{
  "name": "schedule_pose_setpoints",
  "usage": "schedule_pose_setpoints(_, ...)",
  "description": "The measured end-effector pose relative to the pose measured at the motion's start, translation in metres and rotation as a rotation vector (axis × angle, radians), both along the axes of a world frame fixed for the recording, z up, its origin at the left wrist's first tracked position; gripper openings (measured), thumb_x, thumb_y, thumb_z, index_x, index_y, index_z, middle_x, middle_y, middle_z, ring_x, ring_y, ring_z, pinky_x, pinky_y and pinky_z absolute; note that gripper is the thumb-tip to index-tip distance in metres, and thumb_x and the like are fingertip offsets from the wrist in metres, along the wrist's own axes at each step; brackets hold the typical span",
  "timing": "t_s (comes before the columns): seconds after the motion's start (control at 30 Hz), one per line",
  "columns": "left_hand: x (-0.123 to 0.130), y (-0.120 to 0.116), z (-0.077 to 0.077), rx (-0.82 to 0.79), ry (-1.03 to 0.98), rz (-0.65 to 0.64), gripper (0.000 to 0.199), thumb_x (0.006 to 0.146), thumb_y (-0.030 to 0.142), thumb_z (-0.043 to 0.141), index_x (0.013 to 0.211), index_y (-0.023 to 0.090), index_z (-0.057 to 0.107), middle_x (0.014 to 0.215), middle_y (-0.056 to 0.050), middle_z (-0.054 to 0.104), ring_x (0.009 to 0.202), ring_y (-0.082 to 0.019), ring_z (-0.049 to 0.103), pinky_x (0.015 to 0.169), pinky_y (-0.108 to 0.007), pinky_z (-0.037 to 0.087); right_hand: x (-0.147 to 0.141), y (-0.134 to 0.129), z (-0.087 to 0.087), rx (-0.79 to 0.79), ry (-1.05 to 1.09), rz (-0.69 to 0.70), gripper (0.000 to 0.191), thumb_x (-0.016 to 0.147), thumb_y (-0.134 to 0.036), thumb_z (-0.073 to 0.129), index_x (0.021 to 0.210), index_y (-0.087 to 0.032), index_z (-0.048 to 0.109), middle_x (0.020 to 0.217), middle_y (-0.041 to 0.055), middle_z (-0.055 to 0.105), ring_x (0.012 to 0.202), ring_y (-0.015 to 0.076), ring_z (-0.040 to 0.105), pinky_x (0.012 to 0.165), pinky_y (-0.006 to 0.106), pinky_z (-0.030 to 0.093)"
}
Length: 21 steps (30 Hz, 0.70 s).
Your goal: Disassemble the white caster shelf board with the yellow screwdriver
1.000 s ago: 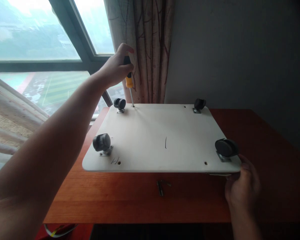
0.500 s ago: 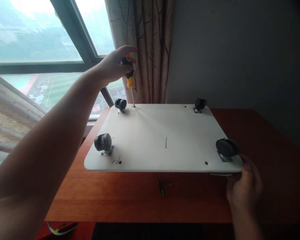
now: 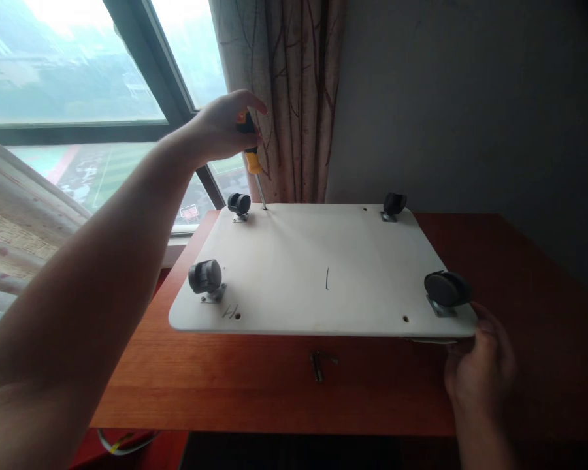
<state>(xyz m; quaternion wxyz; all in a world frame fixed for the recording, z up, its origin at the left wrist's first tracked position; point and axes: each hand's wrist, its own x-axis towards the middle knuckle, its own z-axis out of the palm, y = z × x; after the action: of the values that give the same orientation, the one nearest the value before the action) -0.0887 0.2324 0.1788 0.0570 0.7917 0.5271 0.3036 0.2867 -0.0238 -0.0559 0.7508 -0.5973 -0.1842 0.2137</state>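
Left hand (image 3: pixel 224 127): is holding a yellow-and-black-handled screwdriver with a slim metal shaft (image 3: pixel 253 162), thumb and fingers closing on the grip while one finger is stretching out past it.
Right hand (image 3: pixel 477 369): is gripping the near right corner of a white, flat, round-cornered board (image 3: pixel 294 251); some of its fingers are being hidden.
Screwdriver: is leaning slightly, its tip meeting the board by the far edge, towards the left.
Board: is lying above a reddish-brown wooden table (image 3: pixel 215 391); what is supporting it cannot be made out.
Wheels: four dark twin-wheel casters on metal plates are pointing upward from the board, one near each corner: far left (image 3: pixel 239 204), near left (image 3: pixel 205 277), far right (image 3: pixel 394 203) and near right (image 3: pixel 447 288). The far left one is standing just beside the screwdriver tip.
Holes and marks: dark round holes (image 3: pixel 406 319) are showing near the board's edges, and dark handwritten strokes (image 3: pixel 327 279) are marking its face.
Metal bits: small dark metal pieces (image 3: pixel 317 367) are lying on the table in front of the board, too blurred to identify.
Surroundings: a dark-framed window (image 3: pixel 68 134) is filling the left, a branch-patterned pale curtain (image 3: pixel 294 98) is hanging behind the screwdriver, and a grey wall (image 3: pixel 451 98) is rising at right.
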Motion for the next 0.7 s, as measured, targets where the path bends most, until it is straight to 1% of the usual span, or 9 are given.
schedule_pose_setpoints(0.07,0.0002,-0.0001,-0.0004,0.152,0.169,0.128,0.044,0.078,0.037,0.076,0.121,0.028,0.069,0.096,-0.006,0.068,0.093,-0.025,0.062,0.092,-0.045,0.049,0.0,-0.0005,-0.0002,-0.001,-0.003,0.001,0.035,0.077,-0.033,0.063,0.106,-0.015,0.071,0.098,0.0062,0.066,0.069,0.0134,0.057,0.049,0.022,0.036)
schedule_pose_setpoints(0.13,0.0012,0.0002,-0.0008,0.209,0.229,0.191,0.039,0.083,0.046,0.07,0.116,0.025,0.071,0.096,-0.008,0.068,0.096,-0.028,0.062,0.092,-0.047,0.048,0.0009,-0.0005,-0.0016,0.007,-0.018,0.005,0.035,0.077,-0.033,0.063,0.106,-0.015,0.071,0.098,0.0063,0.066,0.068,0.013,0.055,0.05,0.022,0.035)
schedule_pose_setpoints(0.23,0.0014,-0.0007,-0.0007,0.056,0.068,0.108,0.034,0.088,0.024,0.059,0.121,0.021,0.067,0.11,-0.01,0.067,0.101,-0.026,0.065,0.087,-0.041,0.051,0.0029,-0.0002,-0.0045,0.012,-0.036,0.017,0.036,0.078,-0.035,0.063,0.107,-0.015,0.07,0.098,0.0061,0.065,0.068,0.0131,0.054,0.051,0.023,0.036)
schedule_pose_setpoints(0.33,-0.0016,-0.002,-0.0018,-0.122,-0.139,-0.058,0.057,0.081,0.007,0.056,0.136,0.024,0.056,0.127,-0.01,0.063,0.101,-0.02,0.067,0.081,-0.032,0.053,0.004,0.0003,-0.0059,0.005,-0.032,0.02,0.038,0.077,-0.037,0.063,0.108,-0.015,0.069,0.096,0.0056,0.064,0.068,0.0129,0.054,0.05,0.022,0.035)
schedule_pose_setpoints(0.4,-0.0039,-0.0017,-0.0037,-0.025,-0.104,-0.034,0.051,0.083,0.016,0.064,0.133,0.024,0.059,0.117,-0.008,0.067,0.093,-0.019,0.066,0.081,-0.033,0.052,0.0038,0.0005,-0.0052,0.002,-0.031,0.014,0.039,0.076,-0.037,0.063,0.107,-0.015,0.069,0.096,0.0056,0.064,0.067,0.0127,0.054,0.049,0.021,0.035)
schedule_pose_setpoints(0.47,-0.0051,0.0,-0.0051,0.158,0.047,0.095,0.037,0.082,0.035,0.073,0.117,0.023,0.067,0.098,-0.006,0.069,0.086,-0.021,0.062,0.082,-0.036,0.051,0.0032,0.0006,-0.0038,0.0,-0.029,0.009,0.038,0.075,-0.037,0.064,0.106,-0.015,0.07,0.096,0.0062,0.064,0.067,0.0127,0.054,0.049,0.021,0.036)
schedule_pose_setpoints(0.53,-0.0047,0.0024,-0.0049,0.238,0.177,0.204,0.033,0.08,0.046,0.075,0.102,0.022,0.07,0.087,-0.005,0.067,0.082,-0.022,0.059,0.081,-0.038,0.05,0.0025,0.0004,-0.0026,-0.002,-0.023,0.007,0.038,0.074,-0.036,0.064,0.106,-0.015,0.07,0.097,0.0064,0.065,0.068,0.013,0.055,0.05,0.022,0.037)
schedule_pose_setpoints(0.63,-0.0031,0.0043,-0.0027,0.082,0.091,0.131,0.031,0.081,0.026,0.07,0.112,0.024,0.066,0.095,-0.005,0.067,0.083,-0.02,0.061,0.077,-0.035,0.051,0.002,-0.0002,-0.0021,-0.006,-0.028,0.008,0.038,0.076,-0.034,0.063,0.108,-0.015,0.071,0.097,0.0066,0.065,0.069,0.0138,0.055,0.051,0.023,0.037)
schedule_pose_setpoints(0.7,-0.0024,0.0032,-0.0018,-0.061,-0.06,-0.003,0.05,0.078,0.01,0.064,0.126,0.024,0.059,0.108,-0.007,0.067,0.087,-0.018,0.064,0.076,-0.032,0.052,0.0023,-0.0003,-0.0026,-0.008,-0.034,0.002,0.037,0.076,-0.033,0.062,0.107,-0.015,0.071,0.097,0.007,0.064,0.069,0.0139,0.055,0.05,0.023,0.037)
